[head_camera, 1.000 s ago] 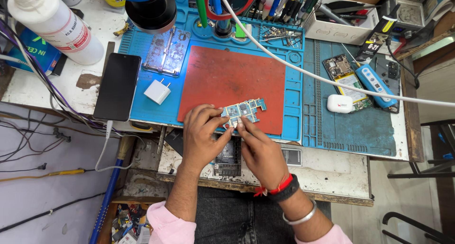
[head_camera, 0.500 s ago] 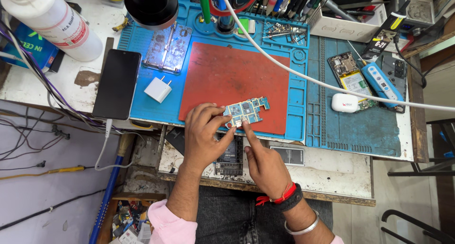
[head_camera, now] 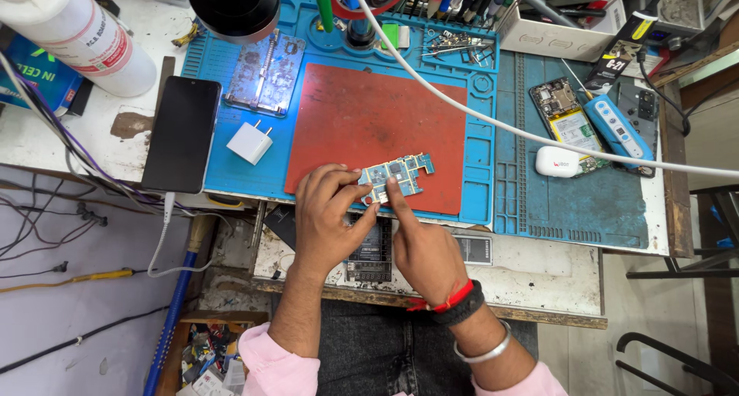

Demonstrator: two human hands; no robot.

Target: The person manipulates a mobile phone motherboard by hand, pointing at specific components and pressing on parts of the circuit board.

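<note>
Pressing one fingertip onto the board [head_camera: 396, 177], the right hand [head_camera: 419, 246] has uncurled since a second ago, no longer pinching. The left hand [head_camera: 327, 211] is still gripping the board's left end, at the red mat's [head_camera: 369, 119] near edge. Farther off, a white charger [head_camera: 249, 143] and a glossy black phone [head_camera: 182, 133] are lying apart.

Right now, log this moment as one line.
left hand: holds circuit board edge | right hand: fingertip on board | board: on red mat | phone: lying left
</note>
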